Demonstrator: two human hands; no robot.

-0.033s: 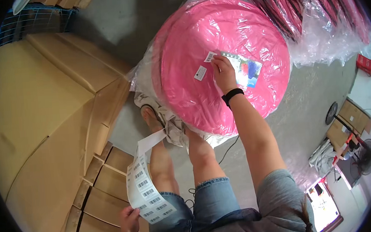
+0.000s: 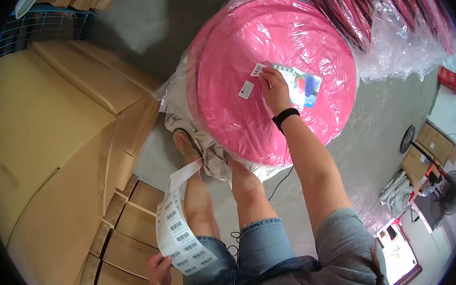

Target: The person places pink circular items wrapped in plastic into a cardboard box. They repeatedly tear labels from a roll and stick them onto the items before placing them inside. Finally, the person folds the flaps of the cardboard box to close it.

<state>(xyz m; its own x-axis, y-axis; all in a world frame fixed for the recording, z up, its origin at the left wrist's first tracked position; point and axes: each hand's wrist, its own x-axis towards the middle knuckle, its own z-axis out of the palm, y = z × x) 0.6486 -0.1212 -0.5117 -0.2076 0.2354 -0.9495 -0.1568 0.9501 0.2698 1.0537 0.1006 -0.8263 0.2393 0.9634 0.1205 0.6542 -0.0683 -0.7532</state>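
A round, flat pink item [image 2: 232, 126] in clear plastic wrap lies before me. My right hand [image 2: 275, 89], with a black wristband, is over it, fingers pinched together at a small white barcode label [image 2: 257, 69]. Whether the label is fully stuck down cannot be seen. A second white label [image 2: 246, 89] is beside it, and a printed picture card [image 2: 306, 89] shows to the right of the hand. Low on the left, my left hand [image 2: 160, 271] grips the edge of a long, curling sheet of barcode labels [image 2: 177, 227], which hangs by my leg.
Large cardboard boxes [image 2: 49, 113] fill the left side, near a blue wire basket [image 2: 42, 28]. More plastic-wrapped pink items [image 2: 378, 13] are at the far right. A cable [image 2: 280, 184] runs over the floor behind my knees. Fans [image 2: 450, 192] and cartons [image 2: 432, 142] stand at right.
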